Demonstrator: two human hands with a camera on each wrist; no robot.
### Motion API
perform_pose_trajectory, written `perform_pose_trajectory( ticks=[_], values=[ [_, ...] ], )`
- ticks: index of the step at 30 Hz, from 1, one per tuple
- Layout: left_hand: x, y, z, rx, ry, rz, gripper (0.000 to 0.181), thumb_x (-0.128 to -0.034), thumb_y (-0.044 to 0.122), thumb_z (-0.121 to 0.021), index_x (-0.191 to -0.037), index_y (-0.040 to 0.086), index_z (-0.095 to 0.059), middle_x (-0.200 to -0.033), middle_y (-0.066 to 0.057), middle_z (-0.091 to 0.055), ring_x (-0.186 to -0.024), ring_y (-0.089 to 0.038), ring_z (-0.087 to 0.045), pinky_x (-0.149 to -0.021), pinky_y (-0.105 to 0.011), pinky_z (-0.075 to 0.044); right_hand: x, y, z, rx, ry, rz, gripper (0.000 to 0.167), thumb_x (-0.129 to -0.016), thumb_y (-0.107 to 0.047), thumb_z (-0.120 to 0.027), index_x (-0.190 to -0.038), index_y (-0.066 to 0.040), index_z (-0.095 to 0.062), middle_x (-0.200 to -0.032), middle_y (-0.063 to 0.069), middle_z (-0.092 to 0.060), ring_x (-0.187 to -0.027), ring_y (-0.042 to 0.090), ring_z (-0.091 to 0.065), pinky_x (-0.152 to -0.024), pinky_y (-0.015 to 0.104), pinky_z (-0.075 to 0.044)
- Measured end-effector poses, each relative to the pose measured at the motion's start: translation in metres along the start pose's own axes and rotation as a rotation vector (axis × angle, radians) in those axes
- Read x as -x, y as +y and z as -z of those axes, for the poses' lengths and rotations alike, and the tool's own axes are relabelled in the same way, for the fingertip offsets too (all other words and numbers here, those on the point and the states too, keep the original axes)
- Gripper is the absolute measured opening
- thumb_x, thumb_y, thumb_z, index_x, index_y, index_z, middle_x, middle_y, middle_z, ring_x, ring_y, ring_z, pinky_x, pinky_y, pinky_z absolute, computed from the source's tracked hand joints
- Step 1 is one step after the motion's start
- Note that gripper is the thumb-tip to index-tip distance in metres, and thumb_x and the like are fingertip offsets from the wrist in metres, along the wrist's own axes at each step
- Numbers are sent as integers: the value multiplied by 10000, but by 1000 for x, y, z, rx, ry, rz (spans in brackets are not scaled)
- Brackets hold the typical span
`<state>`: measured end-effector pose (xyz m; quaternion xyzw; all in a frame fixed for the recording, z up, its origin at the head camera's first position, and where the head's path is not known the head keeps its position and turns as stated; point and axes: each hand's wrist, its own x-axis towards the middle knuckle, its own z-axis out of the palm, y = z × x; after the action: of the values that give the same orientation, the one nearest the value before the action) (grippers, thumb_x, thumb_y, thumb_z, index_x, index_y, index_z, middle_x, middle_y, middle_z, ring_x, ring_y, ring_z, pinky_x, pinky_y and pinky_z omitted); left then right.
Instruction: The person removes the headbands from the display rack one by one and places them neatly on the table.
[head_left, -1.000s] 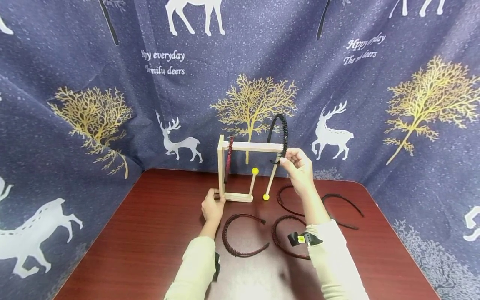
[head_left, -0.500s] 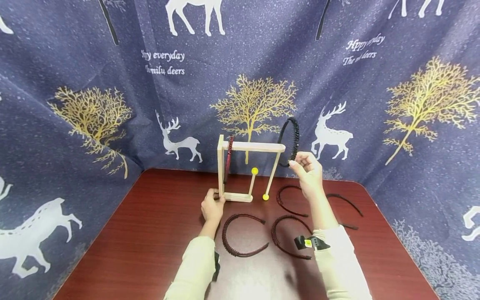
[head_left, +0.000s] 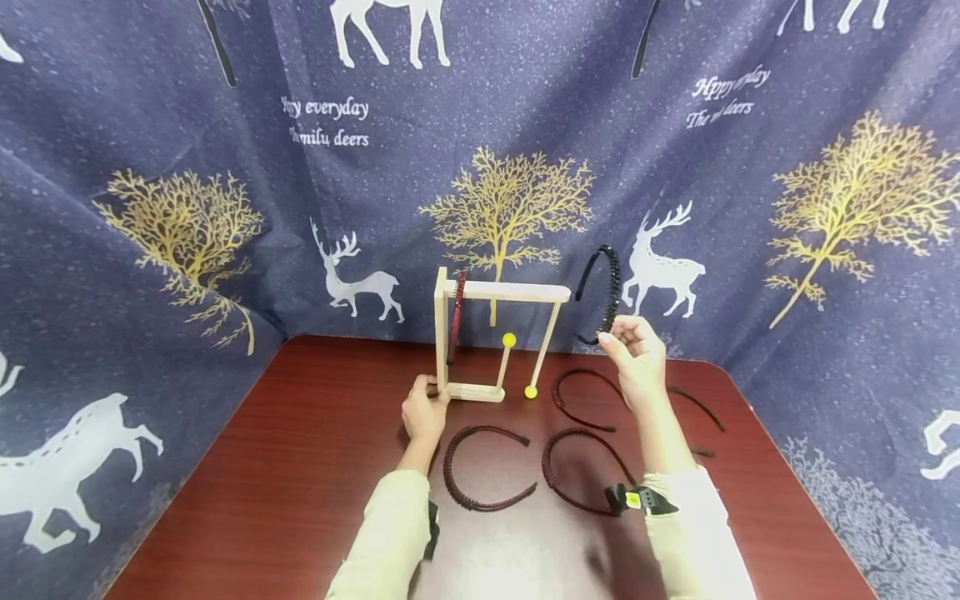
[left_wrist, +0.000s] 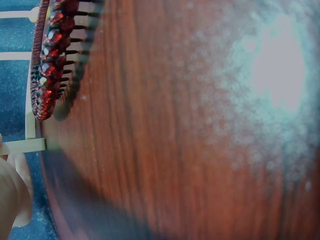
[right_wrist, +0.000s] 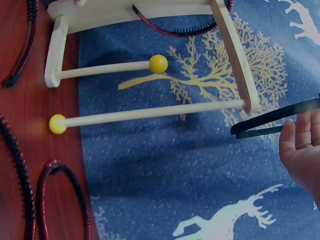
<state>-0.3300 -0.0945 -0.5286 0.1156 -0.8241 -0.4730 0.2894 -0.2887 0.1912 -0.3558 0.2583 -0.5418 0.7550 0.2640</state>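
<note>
My right hand (head_left: 637, 360) pinches a black toothed headband (head_left: 613, 287) near its lower end and holds it upright in the air. In the head view the headband is apart from, and right of, the wooden stand's upper bar (head_left: 517, 292); the right wrist view shows its dark ends (right_wrist: 270, 120) beside my fingers. Low on the upright of the wooden stand (head_left: 441, 333), my left hand (head_left: 424, 414) grips the wood, some fingers hidden behind it. A red beaded headband (head_left: 458, 308) hangs over the upper bar, close to the upright; its beads (left_wrist: 50, 70) show in the left wrist view.
Several headbands lie on the red-brown table (head_left: 300, 467): a dark red one (head_left: 452, 473) in front of the stand, another (head_left: 550, 471) right of it, one (head_left: 561, 398) behind, and a black one (head_left: 701, 404) partly behind my right forearm. Yellow balls (head_left: 509, 340) tip the stand's rods.
My right hand has moved right and slightly down with the black headband, away from the upper bar's right end. My left hand and the stand stay in place.
</note>
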Motion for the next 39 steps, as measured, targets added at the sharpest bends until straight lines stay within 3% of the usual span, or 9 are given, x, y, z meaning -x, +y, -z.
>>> perform_pose_trajectory(
  ticks=[11, 15, 21, 29, 35, 39],
  values=[
    [-3, 4, 0, -4, 6, -25, 243, -729, 130, -745, -935, 168, -621, -880, 20, -696, -794, -250, -648, -705, -453, -451, 15, -9, 25, 0, 59, 24, 260, -783, 232, -506, -903, 19, -595, -791, 35, -576, -752, 133, -524, -693, 208, -431],
    [-3, 3, 0, -5, 16, -29, 241, -728, 137, -752, -928, 167, -621, -872, 22, -695, -786, -250, -647, -696, -452, -449, 25, -12, 35, 27, 80, -13, 245, -787, 230, -509, -886, 17, -576, -792, 34, -574, -763, 131, -534, -697, 207, -441],
    [0, 1, 1, -12, 12, -15, 236, -726, 131, -760, -918, 162, -627, -859, 17, -696, -772, -244, -652, -688, -452, -452, 50, -15, 51, 135, 51, -108, 162, -803, 220, -506, -890, 83, -504, -809, 20, -576, -782, 105, -559, -687, 191, -446],
    [-4, 0, 0, 0, 34, -39, 217, -745, 126, -743, -925, 145, -623, -856, -8, -693, -757, -230, -653, -680, -442, -461, 76, -12, 72, 312, -58, -155, 155, -809, 207, -521, -929, 149, -442, -830, 23, -521, -768, 92, -521, -649, 181, -426],
    [-2, -1, -1, 39, 70, -66, 227, -722, 71, -749, -902, 117, -620, -839, -44, -692, -721, -228, -657, -686, -441, -467, 91, -18, 80, 443, -82, -194, 176, -797, 210, -531, -956, 153, -480, -786, 65, -543, -724, 85, -530, -622, 182, -428],
    [1, -1, -3, 48, 51, -62, 220, -727, 79, -745, -905, 117, -621, -840, -38, -692, -721, -217, -656, -687, -432, -469, 100, -29, 78, 498, -81, -197, 174, -776, 223, -520, -937, 177, -474, -751, 112, -542, -706, 83, -530, -625, 173, -426]
  ],
)
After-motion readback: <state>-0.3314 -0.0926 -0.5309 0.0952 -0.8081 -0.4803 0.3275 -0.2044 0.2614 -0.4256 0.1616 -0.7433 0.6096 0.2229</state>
